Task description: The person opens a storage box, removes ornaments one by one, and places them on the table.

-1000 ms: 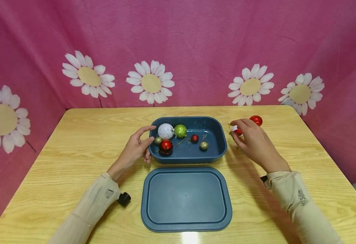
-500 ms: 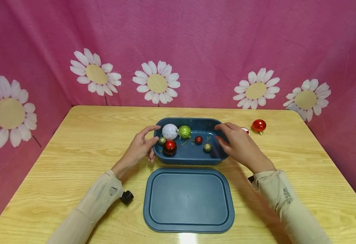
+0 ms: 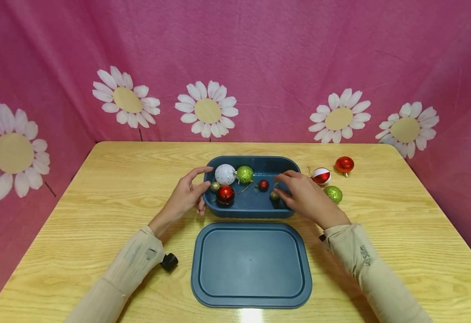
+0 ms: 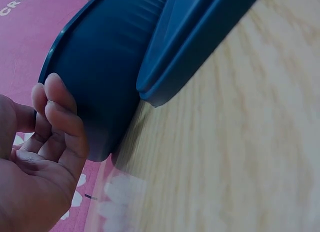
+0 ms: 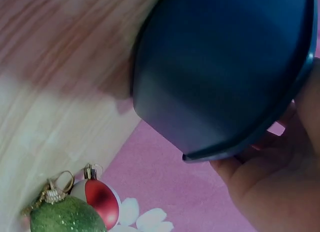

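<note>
A dark blue plastic box (image 3: 251, 213) holds several Christmas baubles. At its left end my left hand (image 3: 183, 195) grips the rim, with curled fingers against the outer wall in the left wrist view. My right hand (image 3: 308, 197) reaches over the box's right end, thumb and index finger apart, close by a small gold glitter bauble (image 3: 274, 197) with a string loop. Also in the box lie a small red bauble (image 3: 263, 185), a green one (image 3: 245, 174), a white speckled one (image 3: 225, 174), a shiny red one (image 3: 225, 195) and another small gold one (image 3: 215, 186).
A matching blue lid (image 3: 251, 264) lies flat in front of the box. To the right on the wooden table (image 3: 388, 215) are a red-and-white bauble (image 3: 321, 176), a green glitter bauble (image 3: 333, 194) and a red bauble (image 3: 344, 165). A pink flowered curtain (image 3: 267, 67) hangs behind.
My right hand has come left from the baubles on the table, over the box's right wall, to the small gold bauble. The red-and-white and green baubles now show. My left hand keeps its place.
</note>
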Demonstrator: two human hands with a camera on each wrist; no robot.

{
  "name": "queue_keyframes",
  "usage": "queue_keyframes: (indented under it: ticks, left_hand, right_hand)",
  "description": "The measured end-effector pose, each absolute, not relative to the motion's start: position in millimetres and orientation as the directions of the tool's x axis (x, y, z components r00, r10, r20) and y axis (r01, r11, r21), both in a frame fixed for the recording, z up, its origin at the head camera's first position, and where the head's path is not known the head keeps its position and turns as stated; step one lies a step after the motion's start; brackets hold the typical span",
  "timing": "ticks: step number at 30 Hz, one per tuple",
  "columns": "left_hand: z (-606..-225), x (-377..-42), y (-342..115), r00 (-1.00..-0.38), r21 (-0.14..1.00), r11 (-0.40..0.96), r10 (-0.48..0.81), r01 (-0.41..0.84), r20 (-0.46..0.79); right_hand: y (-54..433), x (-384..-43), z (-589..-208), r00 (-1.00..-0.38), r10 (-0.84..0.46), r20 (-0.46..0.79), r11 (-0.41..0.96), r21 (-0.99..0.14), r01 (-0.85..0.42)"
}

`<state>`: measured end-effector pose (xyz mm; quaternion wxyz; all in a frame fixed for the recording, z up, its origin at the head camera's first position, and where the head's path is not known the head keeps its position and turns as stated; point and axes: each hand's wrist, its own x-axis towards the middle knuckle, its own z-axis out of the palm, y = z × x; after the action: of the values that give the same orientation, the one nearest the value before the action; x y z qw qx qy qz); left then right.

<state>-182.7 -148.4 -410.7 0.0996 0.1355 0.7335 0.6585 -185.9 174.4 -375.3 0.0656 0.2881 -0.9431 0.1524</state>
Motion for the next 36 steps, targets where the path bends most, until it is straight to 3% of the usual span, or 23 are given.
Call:
queue_keyframes:
  ticks: [13, 25, 36]
  left_hand:
    - [-413, -183, -148, -0.945, 0.991, 0.115, 0.326, 0.075, 0.034]
    - [-412, -183, -149, -0.941, 0.993, 0.083, 0.335, 0.082, 0.049]
    - [-412, -184, -148, -0.947, 0.990, 0.119, 0.320, 0.073, 0.032]
  right_hand:
    - [168, -186, -384, -0.832, -0.528, 0.172, 0.799, -0.232, -0.555]
    - [169, -189, -384, -0.842, -0.526, 0.119, 0.762, -0.373, -0.529]
    - [172, -190, -387, -0.817, -0.525, 0.237, 0.716, -0.395, -0.575]
